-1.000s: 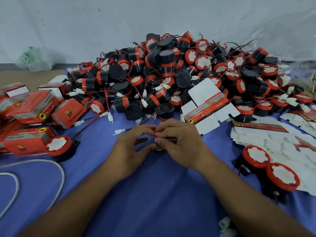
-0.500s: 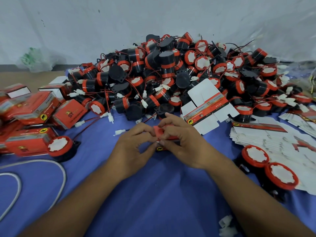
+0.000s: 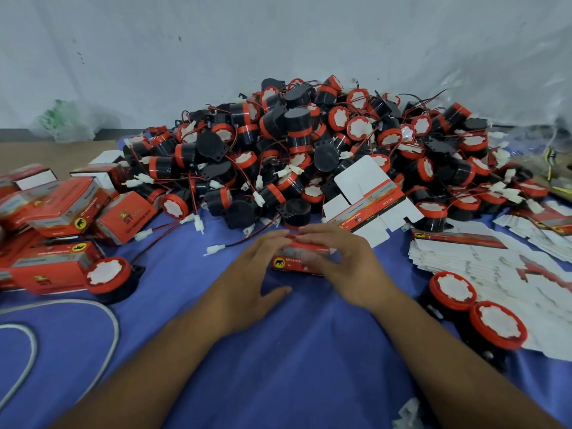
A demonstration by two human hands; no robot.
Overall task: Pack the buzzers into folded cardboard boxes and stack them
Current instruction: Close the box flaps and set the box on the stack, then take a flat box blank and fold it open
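Head view, change: the red box [image 3: 291,262] is being shown far more fully than half a second ago. Its printed front is now being uncovered, and the hands are being spread apart from their tight pinch over the flap.
Head view, left hand: the left hand [image 3: 253,274] is being rested slackly on the box's left end, with the fingers nearly straight along the top edge and the thumb being held clear of it.
Head view, right hand: the right hand [image 3: 346,270] is being wrapped round the box's right end, fingers over the top. The fingertips are being blurred.
Head view, box position: the red box is being kept on the blue cloth [image 3: 278,360], just in front of the buzzer pile [image 3: 294,144].
Head view, surface: the cloth is also being occupied by packed boxes [image 3: 62,209] at the left, a single buzzer [image 3: 106,278] beside them, a white cable [image 3: 114,329], an unfolded carton [image 3: 368,196] leaning on the pile, flat cartons [image 3: 479,261] at the right, and two buzzers [image 3: 453,289] near them.
Head view, room: the scene is being backed by a white wall [image 3: 216,41], with a plastic bag [image 3: 62,122] at its foot.
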